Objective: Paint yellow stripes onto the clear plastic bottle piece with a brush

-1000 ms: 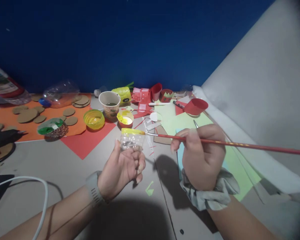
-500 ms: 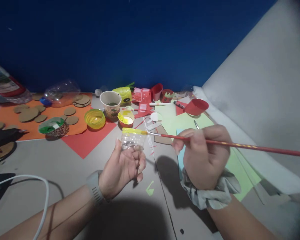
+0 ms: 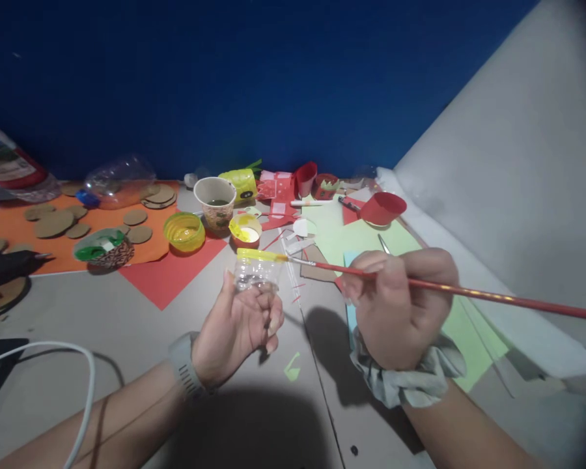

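My left hand (image 3: 234, 329) is closed round a small clear plastic cup (image 3: 256, 272) whose rim is painted yellow. My right hand (image 3: 398, 306) grips a long red paintbrush (image 3: 449, 290); its yellow-loaded tip rests on the cup's rim. A grey watch sits on my left wrist and a grey scrunchie (image 3: 403, 378) on my right wrist. Both hands hover above the grey table (image 3: 127, 345).
Behind the hands stand a paper cup of greenish water (image 3: 215, 202), a yellow bowl (image 3: 184, 231), a small pot of yellow paint (image 3: 245, 230) and a green-painted bottle piece (image 3: 101, 249). Cardboard discs lie on orange paper (image 3: 14, 228). Red and green paper sheets, a red cone (image 3: 383, 208); a white cable (image 3: 85, 384).
My right hand has shifted slightly right and its handle end has dipped; the brush tip stays on the cup's rim. The left hand holds the cup almost still.
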{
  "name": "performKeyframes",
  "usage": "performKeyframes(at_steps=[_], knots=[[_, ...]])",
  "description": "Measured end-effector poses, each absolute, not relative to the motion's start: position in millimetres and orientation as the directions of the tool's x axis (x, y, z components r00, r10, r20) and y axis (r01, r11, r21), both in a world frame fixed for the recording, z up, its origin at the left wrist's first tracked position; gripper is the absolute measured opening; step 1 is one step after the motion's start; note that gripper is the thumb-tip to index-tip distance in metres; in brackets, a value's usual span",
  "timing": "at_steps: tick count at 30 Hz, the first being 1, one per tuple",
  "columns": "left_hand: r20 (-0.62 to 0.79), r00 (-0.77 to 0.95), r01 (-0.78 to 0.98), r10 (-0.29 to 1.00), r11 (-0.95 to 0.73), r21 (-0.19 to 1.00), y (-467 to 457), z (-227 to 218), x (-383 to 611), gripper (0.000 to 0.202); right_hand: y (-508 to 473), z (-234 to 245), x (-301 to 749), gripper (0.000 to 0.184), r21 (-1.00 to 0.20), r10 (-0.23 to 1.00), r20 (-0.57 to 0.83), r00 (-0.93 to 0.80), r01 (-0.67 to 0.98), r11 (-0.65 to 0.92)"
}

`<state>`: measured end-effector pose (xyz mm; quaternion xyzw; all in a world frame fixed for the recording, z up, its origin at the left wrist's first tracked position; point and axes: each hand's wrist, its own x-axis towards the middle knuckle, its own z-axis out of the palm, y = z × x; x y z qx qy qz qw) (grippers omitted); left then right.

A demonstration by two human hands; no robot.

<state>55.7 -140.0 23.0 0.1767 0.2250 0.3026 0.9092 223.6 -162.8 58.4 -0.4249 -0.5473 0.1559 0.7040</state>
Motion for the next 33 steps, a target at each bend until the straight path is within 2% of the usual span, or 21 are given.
performKeyframes(at_steps=[3, 5, 7, 10, 11, 14, 16, 18, 21, 24, 27, 33], knots=[[-0.313, 0.698, -0.478, 0.644, 0.745, 0.465, -140, 24, 55, 0.067, -163, 59, 224, 0.017, -0.819, 0.730, 0.573, 0.372, 0.267, 0.507], [-0.318, 0.688, -0.485, 0.653, 0.739, 0.468, -140, 25, 55, 0.067, -163, 60, 225, 0.016, -0.807, 0.690, 0.588, 0.421, 0.252, 0.534], [-0.313, 0.691, -0.484, 0.652, 0.738, 0.469, -140, 25, 55, 0.066, -162, 60, 226, 0.014, -0.787, 0.679, 0.615, 0.401, 0.252, 0.563], [-0.285, 0.704, -0.472, 0.651, 0.728, 0.497, -141, 23, 55, 0.065, -158, 58, 231, 0.019, -0.839, 0.776, 0.529, 0.343, 0.346, 0.420], [-0.275, 0.706, -0.466, 0.653, 0.720, 0.515, -143, 21, 55, 0.065, -156, 57, 234, 0.021, -0.852, 0.776, 0.507, 0.376, 0.356, 0.384], [-0.235, 0.715, -0.435, 0.659, 0.682, 0.588, -149, 9, 58, 0.064, -145, 52, 243, 0.021, -0.881, 0.723, 0.473, 0.503, 0.263, 0.393], [-0.192, 0.739, -0.400, 0.646, 0.650, 0.646, -153, -1, 60, 0.067, -137, 49, 247, 0.018, -0.907, 0.751, 0.416, 0.512, 0.181, 0.380], [-0.155, 0.774, -0.355, 0.614, 0.623, 0.697, -157, -7, 60, 0.072, -129, 47, 246, 0.016, -0.925, 0.811, 0.378, 0.447, 0.151, 0.348], [-0.148, 0.686, -0.364, 0.712, 0.512, 0.778, -162, -5, 57, 0.071, -114, 46, 239, 0.018, -0.938, 0.879, 0.342, 0.333, 0.173, 0.300], [-0.121, 0.627, -0.372, 0.770, 0.432, 0.822, -165, 6, 53, 0.068, -95, 48, 229, 0.021, -0.904, 0.905, 0.359, 0.226, 0.326, 0.277], [-0.091, 0.583, -0.381, 0.807, 0.370, 0.847, -165, 13, 52, 0.068, -74, 49, 218, 0.024, -0.794, 0.922, 0.375, 0.093, 0.545, 0.268], [-0.046, 0.493, -0.400, 0.869, 0.273, 0.875, -168, 2, 58, 0.076, -55, 45, 201, 0.027, -0.736, 0.940, 0.341, -0.030, 0.614, 0.287]])
